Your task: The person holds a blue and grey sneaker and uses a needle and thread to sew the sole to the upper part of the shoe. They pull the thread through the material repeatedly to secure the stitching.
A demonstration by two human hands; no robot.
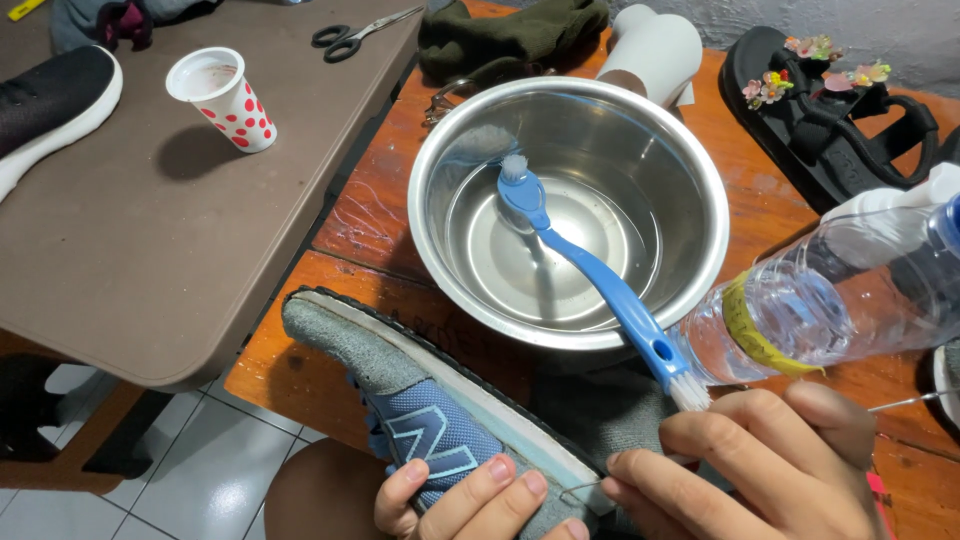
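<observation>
Sneaker (430,420) at table edge (290,370), perhaps overhanging.

- The brush (590,270) lies in the bowl (700,170).
- The shoe (420,420) is before the bowl.
- The bottle (820,300) is right of the bowl.
- The cup (225,98) is left of the bowl.

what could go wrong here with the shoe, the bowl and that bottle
The blue brush leans over the rim of the steel bowl, which holds water; a bump from the right hand might tip it out. The clear bottle lies close by and may roll. The left hand holds the grey shoe half off the table edge.
</observation>
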